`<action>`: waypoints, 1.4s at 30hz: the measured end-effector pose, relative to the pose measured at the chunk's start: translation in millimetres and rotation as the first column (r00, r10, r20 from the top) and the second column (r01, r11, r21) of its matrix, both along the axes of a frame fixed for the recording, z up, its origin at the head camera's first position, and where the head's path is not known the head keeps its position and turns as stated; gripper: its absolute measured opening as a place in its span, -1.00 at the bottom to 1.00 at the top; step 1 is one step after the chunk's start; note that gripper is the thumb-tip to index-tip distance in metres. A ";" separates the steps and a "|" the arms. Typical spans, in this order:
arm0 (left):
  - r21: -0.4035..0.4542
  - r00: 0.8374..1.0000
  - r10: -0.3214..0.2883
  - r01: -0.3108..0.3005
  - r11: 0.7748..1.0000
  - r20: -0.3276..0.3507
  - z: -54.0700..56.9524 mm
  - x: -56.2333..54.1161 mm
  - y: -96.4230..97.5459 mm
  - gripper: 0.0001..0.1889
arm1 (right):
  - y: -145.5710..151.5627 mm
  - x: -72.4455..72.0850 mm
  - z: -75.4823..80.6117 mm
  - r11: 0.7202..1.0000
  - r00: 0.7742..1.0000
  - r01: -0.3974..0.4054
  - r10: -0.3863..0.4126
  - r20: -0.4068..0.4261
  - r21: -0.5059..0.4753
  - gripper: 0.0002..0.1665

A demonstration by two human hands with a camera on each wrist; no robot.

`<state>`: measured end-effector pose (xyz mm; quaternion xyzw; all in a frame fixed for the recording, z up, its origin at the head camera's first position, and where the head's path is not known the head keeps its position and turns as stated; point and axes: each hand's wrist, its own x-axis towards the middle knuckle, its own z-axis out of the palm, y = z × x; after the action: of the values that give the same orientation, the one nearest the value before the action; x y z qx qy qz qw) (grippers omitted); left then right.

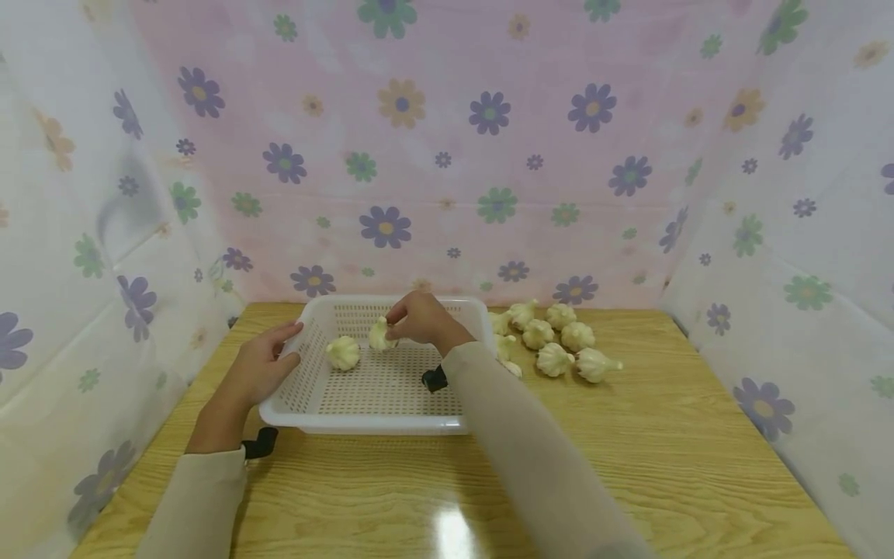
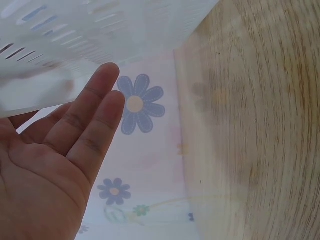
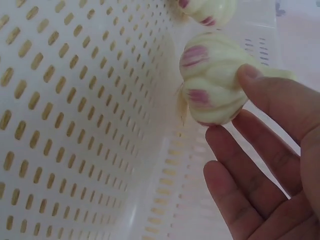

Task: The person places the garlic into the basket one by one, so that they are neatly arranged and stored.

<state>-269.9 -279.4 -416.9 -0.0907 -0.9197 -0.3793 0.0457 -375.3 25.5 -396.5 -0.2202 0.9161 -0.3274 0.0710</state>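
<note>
I watch one right hand [image 1: 422, 318] pinch one garlic bulb [image 1: 378, 337] inside the single white plastic basket [image 1: 384, 396], toward twelve o'clock, with a second bulb [image 1: 344, 353] lying at ten. One left hand [image 1: 260, 365], fingers straight, touches the rim [image 1: 377, 423] at nine o'clock. On the wooden table [image 1: 698, 435], I count at least nine loose bulbs [image 1: 538, 334] beside the basket, near three o'clock.

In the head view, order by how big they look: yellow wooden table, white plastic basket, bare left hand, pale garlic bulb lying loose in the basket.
Largest to smallest:
1. Yellow wooden table
2. White plastic basket
3. Bare left hand
4. Pale loose garlic bulb
</note>
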 end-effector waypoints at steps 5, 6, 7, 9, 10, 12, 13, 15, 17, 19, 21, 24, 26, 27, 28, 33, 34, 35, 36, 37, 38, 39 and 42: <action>-0.003 1.000 -0.001 0.001 1.000 -0.004 -2.0 -0.6 0.7 -0.36 | -5.8 2.6 -3.5 1.000 1.000 0.017 -0.017 0.019 0.022 -0.70; -0.008 1.000 0.002 -0.002 1.000 -0.005 -2.3 -0.4 0.8 -0.36 | -6.9 3.4 -3.8 1.000 0.999 0.019 -0.019 0.027 0.021 -0.70; -0.012 1.000 0.004 -0.004 1.000 -0.005 -2.5 -0.4 0.9 -0.36 | -8.0 4.3 -3.9 1.000 0.999 0.020 -0.020 0.033 0.024 -0.71; -0.014 1.000 0.003 -0.003 1.000 -0.009 -2.7 -0.3 1.2 -0.36 | -10.1 6.1 -3.5 0.999 0.999 0.023 -0.024 0.042 0.029 -0.71; -0.013 1.000 0.002 -0.002 1.000 -0.011 -2.7 -0.2 1.4 -0.36 | -11.0 7.2 -3.4 0.999 0.999 0.025 -0.026 0.044 0.032 -0.71; -0.009 1.000 0.000 0.000 1.000 -0.017 -2.8 -0.3 1.5 -0.36 | -12.5 9.2 -2.5 0.999 0.998 0.031 -0.032 0.053 0.036 -0.71; -0.007 1.000 -0.001 0.001 1.000 -0.020 -2.9 -0.5 1.4 -0.36 | -13.2 10.1 -2.0 0.999 0.998 0.032 -0.034 0.057 0.038 -0.71; -0.005 1.000 -0.003 0.002 1.000 -0.025 -3.2 -0.9 1.3 -0.36 | -14.3 11.3 -1.2 0.999 0.997 0.033 -0.035 0.063 0.036 -0.71; -0.006 1.000 -0.003 0.002 1.000 -0.028 -3.6 -1.4 1.2 -0.36 | -15.1 12.0 -1.2 0.999 0.997 0.034 -0.037 0.071 0.034 -0.71; -0.008 1.000 -0.004 0.003 1.000 -0.029 -3.7 -1.8 1.3 -0.37 | -15.7 12.0 -1.6 0.999 0.997 0.029 -0.032 0.069 0.035 -0.72; -0.010 1.000 -0.003 0.003 1.000 -0.029 -3.3 -1.8 1.9 -0.36 | -16.2 11.8 -2.3 0.999 0.997 0.022 -0.024 0.072 0.028 -0.72; -0.016 1.000 0.004 -0.005 1.000 -0.031 -2.5 -1.6 2.5 -0.36 | -17.1 10.5 -3.8 1.000 0.997 0.007 -0.008 0.075 0.016 -0.73; -0.022 0.999 0.007 -0.008 1.000 -0.034 -1.7 -1.2 3.2 -0.36 | -17.2 9.7 -4.7 1.000 0.997 0.002 -0.003 0.083 0.007 -0.74; -0.024 0.999 0.009 -0.009 1.000 -0.035 -1.5 -1.1 3.3 -0.36 | -17.2 9.1 -5.1 1.000 0.996 0.000 -0.001 0.084 0.005 -0.74; -0.024 0.999 0.009 -0.010 1.000 -0.034 -1.2 -0.8 3.5 -0.36 | -17.0 8.5 -5.7 1.000 0.996 -0.001 0.001 0.085 0.003 -0.75; -0.019 0.999 0.012 -0.013 1.000 -0.034 0.6 1.2 3.8 -0.37 | -15.7 6.2 -8.1 1.000 0.997 -0.018 0.017 0.072 0.009 -0.75; -0.015 0.999 0.011 -0.012 1.000 -0.033 0.9 1.6 3.7 -0.37 | -15.4 5.8 -8.6 1.000 0.997 -0.022 0.021 0.071 0.010 -0.76; -0.013 0.999 0.011 -0.011 1.000 -0.033 0.9 1.8 3.6 -0.37 | -15.1 5.8 -8.7 1.000 0.997 -0.026 0.025 0.069 0.010 -0.75; -0.010 0.999 0.010 -0.010 1.000 -0.032 0.8 1.7 3.4 -0.37 | -14.9 5.6 -8.8 1.000 0.997 -0.029 0.028 0.070 0.009 -0.75; -0.008 0.999 0.010 -0.010 1.000 -0.031 0.7 1.7 3.2 -0.37 | -14.5 5.6 -8.8 0.999 0.997 -0.030 0.030 0.071 0.009 -0.75; -0.007 1.000 0.008 -0.008 1.000 -0.031 0.6 1.6 3.2 -0.37 | -14.2 5.7 -8.7 0.999 0.997 -0.032 0.032 0.072 0.007 -0.76; -0.006 1.000 0.009 -0.009 1.000 -0.030 0.5 1.4 3.2 -0.37 | -13.9 5.7 -8.7 0.999 0.997 -0.034 0.033 0.072 0.008 -0.76; -0.007 1.000 0.012 -0.012 1.000 -0.023 0.3 0.5 2.9 -0.36 | -13.2 6.0 -7.9 0.999 0.997 -0.039 0.038 0.070 0.009 -0.76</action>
<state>-269.5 -276.5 -416.6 -0.0899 -0.9209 -0.3748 0.0582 -369.2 12.3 -404.4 -0.2258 0.9104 -0.3287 0.1104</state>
